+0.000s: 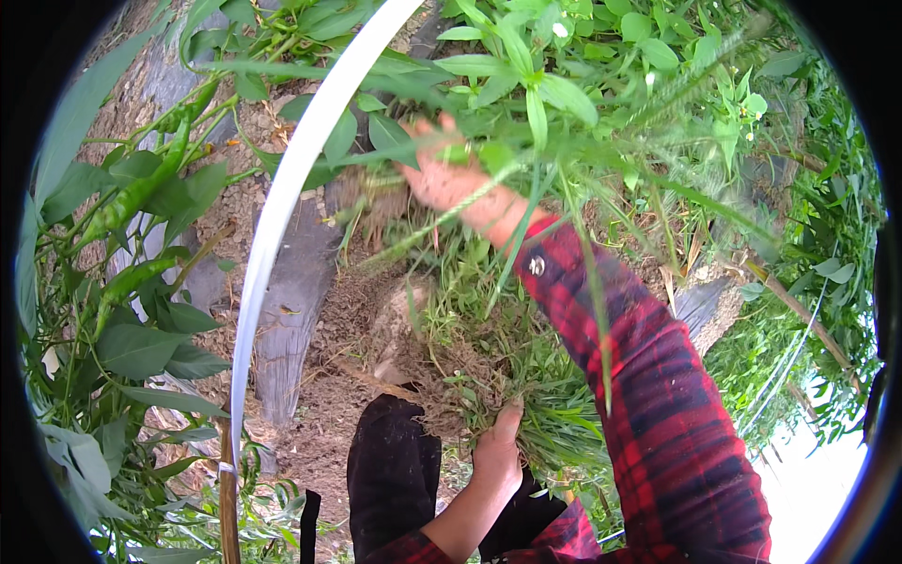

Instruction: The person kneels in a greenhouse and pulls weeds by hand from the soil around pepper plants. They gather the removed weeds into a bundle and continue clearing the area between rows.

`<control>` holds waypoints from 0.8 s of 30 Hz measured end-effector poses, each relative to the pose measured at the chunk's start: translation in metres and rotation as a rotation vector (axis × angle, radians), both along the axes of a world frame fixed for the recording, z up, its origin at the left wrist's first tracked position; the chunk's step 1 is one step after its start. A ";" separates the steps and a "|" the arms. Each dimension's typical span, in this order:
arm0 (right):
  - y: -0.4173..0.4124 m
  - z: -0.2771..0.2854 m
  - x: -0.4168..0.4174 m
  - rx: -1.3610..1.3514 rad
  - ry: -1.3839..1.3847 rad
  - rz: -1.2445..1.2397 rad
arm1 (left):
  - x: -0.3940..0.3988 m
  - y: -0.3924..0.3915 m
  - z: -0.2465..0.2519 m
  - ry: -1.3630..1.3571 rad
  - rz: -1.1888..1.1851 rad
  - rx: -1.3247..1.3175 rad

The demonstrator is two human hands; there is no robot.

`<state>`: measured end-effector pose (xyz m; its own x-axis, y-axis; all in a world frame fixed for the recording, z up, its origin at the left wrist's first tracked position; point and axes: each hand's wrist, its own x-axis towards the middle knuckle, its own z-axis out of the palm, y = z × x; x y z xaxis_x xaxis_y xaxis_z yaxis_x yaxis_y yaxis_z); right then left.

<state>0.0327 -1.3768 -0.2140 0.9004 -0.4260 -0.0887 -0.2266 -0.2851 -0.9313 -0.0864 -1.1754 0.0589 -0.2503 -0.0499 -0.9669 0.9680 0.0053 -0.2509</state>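
Note:
My left hand is closed around a thick bunch of uprooted green weeds, whose brown, soil-covered roots point to the left, near my dark-clothed knee. Farther forward, my right hand reaches across in a red and black plaid sleeve, blurred by motion. It grips uprooted grass; the tangled roots stick out left of the fingers, and long blades and seed heads trail to the right over the wrist. Leaves partly cover its fingers. Low weeds grow just beyond this hand.
Pepper plants with long green peppers stand at the left. A white curved strip arches close in front, tied to a wooden stake. Dark plastic mulch film lies on the soil. A leaning stick and strings run through the plants at right.

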 end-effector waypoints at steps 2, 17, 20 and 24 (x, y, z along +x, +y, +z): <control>-0.048 -0.020 -0.008 -0.068 -0.036 -0.100 | 0.000 -0.004 0.003 0.008 -0.027 -0.015; -0.085 0.062 0.008 -0.203 1.252 -0.083 | 0.005 0.000 -0.001 -0.002 0.057 0.001; -0.089 0.049 -0.002 -0.180 1.206 -0.090 | 0.004 0.002 -0.002 -0.021 0.041 -0.024; -0.082 0.051 -0.007 -0.244 1.091 -0.072 | 0.002 0.005 -0.004 -0.018 0.024 -0.003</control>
